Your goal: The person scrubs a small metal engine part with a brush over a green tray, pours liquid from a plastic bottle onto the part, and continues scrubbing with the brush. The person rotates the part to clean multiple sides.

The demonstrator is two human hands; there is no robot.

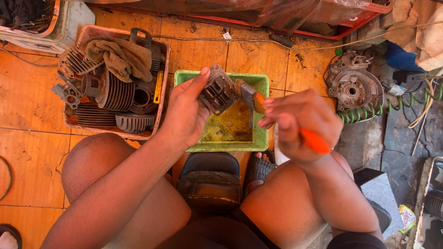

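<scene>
My left hand holds a small dark ribbed metal engine part above a green square tub with yellowish liquid in it. My right hand grips an orange-handled paintbrush, and its bristles touch the right side of the part. Both hands hover over the tub, between my bare knees.
A pink tray at the left holds several finned engine cylinders and a brown rag. A round engine casing and a green coiled hose lie at the right. Red crate at the back, dark stool under me, orange tiled floor.
</scene>
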